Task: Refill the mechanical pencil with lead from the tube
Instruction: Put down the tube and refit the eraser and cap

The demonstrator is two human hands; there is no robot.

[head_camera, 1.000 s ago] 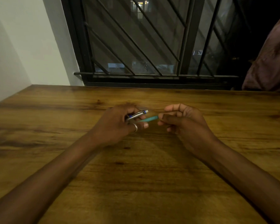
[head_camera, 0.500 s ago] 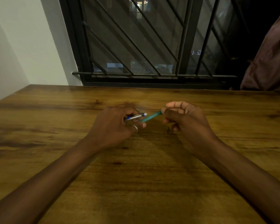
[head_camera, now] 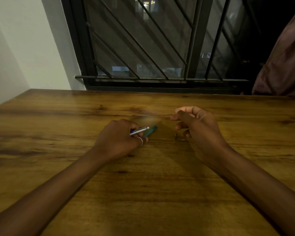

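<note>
My left hand [head_camera: 119, 138] rests on the wooden table [head_camera: 143, 193] and grips a silver mechanical pencil [head_camera: 140, 130] with a blue band, its end pointing up and right. Just right of the pencil lies the teal lead tube [head_camera: 151, 130], with its near end tucked against my left fingers. I cannot tell whether that hand holds the tube or it rests on the table. My right hand [head_camera: 197, 126] hovers apart from the tube, thumb and forefinger pinched together. Anything between them is too small to see.
A small metal piece [head_camera: 175, 136] and a pale bit [head_camera: 183, 139] lie on the table below my right fingers. A barred window [head_camera: 152, 48] and a white wall [head_camera: 32, 48] stand behind the table. Dark cloth [head_camera: 284, 65] hangs at the right.
My right hand let go of the teal tube's end and drew back to the right with fingers pinched. The tube dropped lower beside the pencil. My left hand kept its grip.
</note>
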